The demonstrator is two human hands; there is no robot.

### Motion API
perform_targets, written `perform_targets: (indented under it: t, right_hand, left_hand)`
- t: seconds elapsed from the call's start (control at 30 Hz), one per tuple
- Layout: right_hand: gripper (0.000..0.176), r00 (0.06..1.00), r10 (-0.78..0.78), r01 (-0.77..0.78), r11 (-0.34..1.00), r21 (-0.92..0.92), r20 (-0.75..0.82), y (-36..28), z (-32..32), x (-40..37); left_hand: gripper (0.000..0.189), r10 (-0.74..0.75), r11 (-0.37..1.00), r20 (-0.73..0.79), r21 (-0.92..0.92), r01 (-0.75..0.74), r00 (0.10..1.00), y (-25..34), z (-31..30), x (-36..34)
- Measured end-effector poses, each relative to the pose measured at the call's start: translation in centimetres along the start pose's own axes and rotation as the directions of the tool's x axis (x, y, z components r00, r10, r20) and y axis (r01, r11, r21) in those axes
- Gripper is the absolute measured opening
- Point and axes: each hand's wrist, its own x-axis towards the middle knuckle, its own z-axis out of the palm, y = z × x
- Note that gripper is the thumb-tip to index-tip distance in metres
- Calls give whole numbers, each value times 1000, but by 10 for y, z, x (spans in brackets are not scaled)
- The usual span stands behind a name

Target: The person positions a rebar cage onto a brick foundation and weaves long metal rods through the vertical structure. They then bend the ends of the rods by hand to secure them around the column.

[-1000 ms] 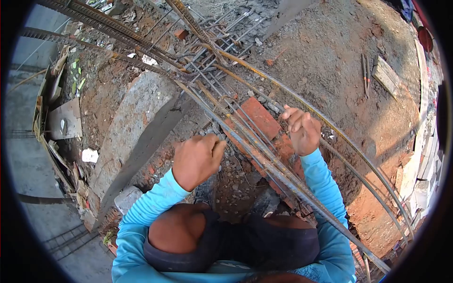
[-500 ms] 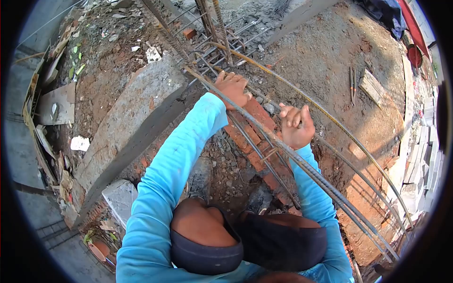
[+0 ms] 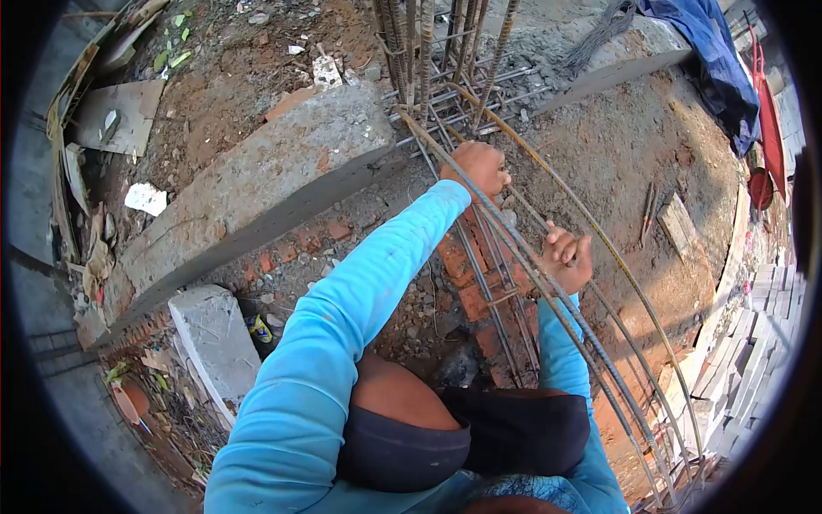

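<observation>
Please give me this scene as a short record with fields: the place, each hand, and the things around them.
place: building site, bare earth
left hand: closed around a long steel bar, arm stretched forward
right hand: at the same bars, fingers curled, grip unclear
under the bars: red bricks
left side: concrete beam, concrete block
top right: blue tarp

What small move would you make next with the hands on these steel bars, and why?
Probably slide the left hand back along the rebar toward the right hand: the left arm is stretched far forward, fist closed on the bar, near upright bars.
</observation>
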Motion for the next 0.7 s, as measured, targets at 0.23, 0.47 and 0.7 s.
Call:
perform_targets:
  t: [0.23, 0.47, 0.7]
  right_hand:
    - [55, 998, -55, 55, 998, -17, 27, 5, 2, -2]
    - [55, 998, -21, 21, 1000, -3, 60, -2, 7, -2]
    - [54, 997, 29, -30, 999, -12, -74, -7, 18, -6]
  left_hand:
    - [41, -619, -81, 144, -989, 120, 772, -25, -24, -108]
    - [35, -298, -368, 199, -926, 81, 934, -56, -49, -62]
    - [32, -345, -293, 227, -948, 125, 911, -57, -58, -66]
